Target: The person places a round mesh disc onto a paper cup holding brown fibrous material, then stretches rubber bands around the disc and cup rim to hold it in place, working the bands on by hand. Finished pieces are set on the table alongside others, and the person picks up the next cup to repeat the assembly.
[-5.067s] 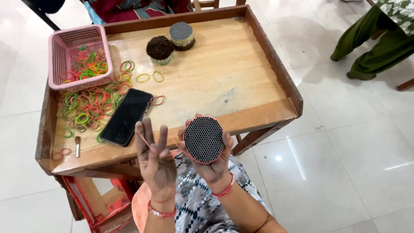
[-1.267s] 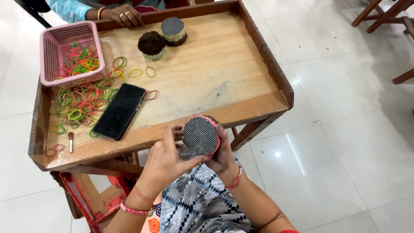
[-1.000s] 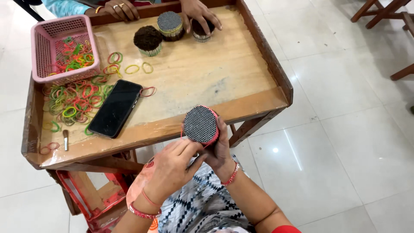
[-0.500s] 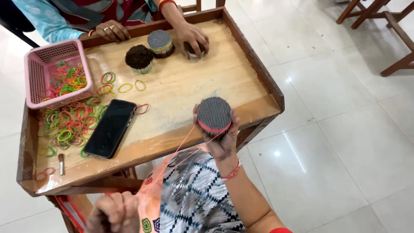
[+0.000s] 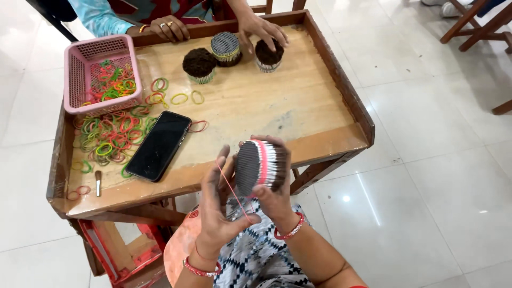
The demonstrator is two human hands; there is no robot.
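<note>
Hands meet in the lower centre of the head view. The right hand (image 5: 277, 194) is wrapped around a round bundle of thin sticks (image 5: 260, 166), gripping it from behind and below, dark tips turned left; a pink band already rings its middle. The left hand (image 5: 221, 205) is partly open, fingers spread, with a thin red rubber band (image 5: 232, 188) stretched across them from the fingertips down toward the thumb.

To do this stretch well, I judge the band should be kept taut and wide on the spread fingers and brought squarely over the tip end, while the other grip stays firm so no sticks slide out of the bunch.

In the upper centre of the frame, another person's hand (image 5: 260, 29) rests on one of three similar bundles (image 5: 227, 47) on the wooden tray table (image 5: 277, 106). A pink basket (image 5: 101, 72) sits upper left, loose coloured bands (image 5: 109, 136) below it, a black phone (image 5: 159, 145) beside them.

The right palm is hidden behind the bundle. Whether the red band already touches the sticks is hard to tell. A small object near the table's left edge (image 5: 98, 182) is too small to identify.
</note>
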